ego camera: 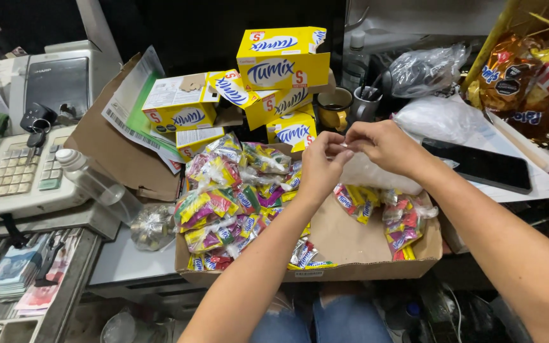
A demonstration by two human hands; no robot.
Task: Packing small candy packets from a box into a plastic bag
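I see my left hand [323, 164] and right hand [381, 143] both pinching the mouth of a clear thin plastic bag [376, 174] above the shallow brown cardboard tray [357, 244]; I judge a slipped pinch could drop it among the colourful candy packets [236, 203] below.

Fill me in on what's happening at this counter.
A person sits over a shallow cardboard tray, both hands raised above it. The left hand and right hand pinch a small clear plastic bag between their fingers. Knotted bags of bright wrapped candies fill the tray's left side; a few lie on the right. Yellow candy boxes are stacked behind, and a cash register stands to the left.
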